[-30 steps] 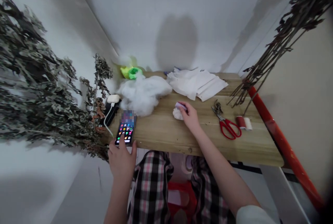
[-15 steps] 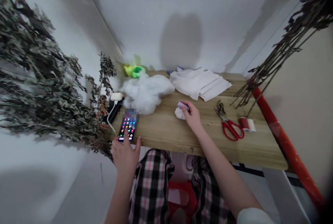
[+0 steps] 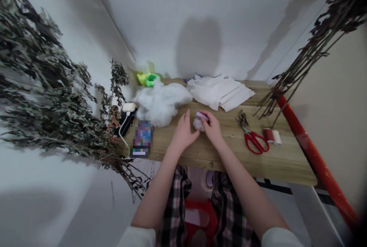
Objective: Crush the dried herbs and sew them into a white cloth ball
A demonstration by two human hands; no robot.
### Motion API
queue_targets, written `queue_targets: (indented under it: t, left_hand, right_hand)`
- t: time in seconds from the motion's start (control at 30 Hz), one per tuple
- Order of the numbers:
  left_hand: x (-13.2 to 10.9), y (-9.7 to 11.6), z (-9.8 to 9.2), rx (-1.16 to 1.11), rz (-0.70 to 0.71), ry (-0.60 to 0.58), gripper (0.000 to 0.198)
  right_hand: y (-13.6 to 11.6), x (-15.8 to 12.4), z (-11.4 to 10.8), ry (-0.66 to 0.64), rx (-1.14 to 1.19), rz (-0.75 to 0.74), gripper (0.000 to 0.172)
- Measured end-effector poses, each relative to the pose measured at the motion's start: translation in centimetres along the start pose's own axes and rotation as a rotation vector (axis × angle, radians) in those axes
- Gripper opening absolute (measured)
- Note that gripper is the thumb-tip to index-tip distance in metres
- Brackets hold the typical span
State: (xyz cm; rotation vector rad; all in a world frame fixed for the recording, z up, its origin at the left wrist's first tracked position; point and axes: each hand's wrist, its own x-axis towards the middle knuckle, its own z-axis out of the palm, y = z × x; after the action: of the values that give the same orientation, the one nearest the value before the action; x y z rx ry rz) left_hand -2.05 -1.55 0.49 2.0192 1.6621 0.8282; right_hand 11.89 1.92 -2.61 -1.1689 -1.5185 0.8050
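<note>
Head view: left hand (image 3: 185,132), open, empty, has moved from dark rectangular phone (image 3: 142,139) to beside lilac-and-white soft bundle (image 3: 197,124) pinched by right hand (image 3: 212,127).

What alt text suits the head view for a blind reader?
Right hand holding a small white bundle at a wooden table, left hand close beside it. Around them lie white fluff, white sheets, a phone, red-handled scissors and two spools.

Probably a home, in a corner used for craft: the plaid trousers (image 3: 176,205) and phone (image 3: 142,138) look domestic, while a wooden table (image 3: 286,163) against plain walls (image 3: 143,17) carries stuffing (image 3: 160,101), white sheets (image 3: 218,92), scissors (image 3: 255,142) and spools (image 3: 268,135), with dried plants (image 3: 43,86) in bunches to either side
</note>
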Motion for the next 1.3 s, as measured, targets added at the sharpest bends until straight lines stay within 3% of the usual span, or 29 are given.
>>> queue_targets:
  t: [0.13, 0.3, 0.43, 0.73, 1.03, 1.3]
  left_hand:
    - [2.4, -0.3, 1.8, -0.219, -0.026, -0.153, 0.085]
    - [2.3, -1.5, 2.4, -0.398, -0.061, -0.182, 0.085]
    - [2.2, -2.1, 2.3, -0.436, -0.027, -0.209, 0.06]
    - [2.5, -1.7, 3.3, -0.413, -0.1, -0.093, 0.049]
    - [2.5, -1.2, 3.6, -0.305, -0.051, -0.028, 0.036]
    - [2.6, -1.6, 3.9, -0.311, -0.025, 0.044, 0.043]
  right_hand:
    - [0.1, 0.2, 0.0, 0.007, 0.016, 0.008, 0.029]
    - [0.4, 0.2, 0.0, 0.006, 0.028, 0.012, 0.029]
    - [0.7, 0.2, 0.1, 0.006, 0.048, 0.025, 0.03]
    - [0.9, 0.4, 0.0, 0.028, 0.099, 0.04, 0.032]
    - [-0.6, -0.1, -0.9, 0.024, 0.026, 0.006, 0.03]
    - [-1.0, 0.0, -1.9, 0.057, 0.042, 0.008, 0.03]
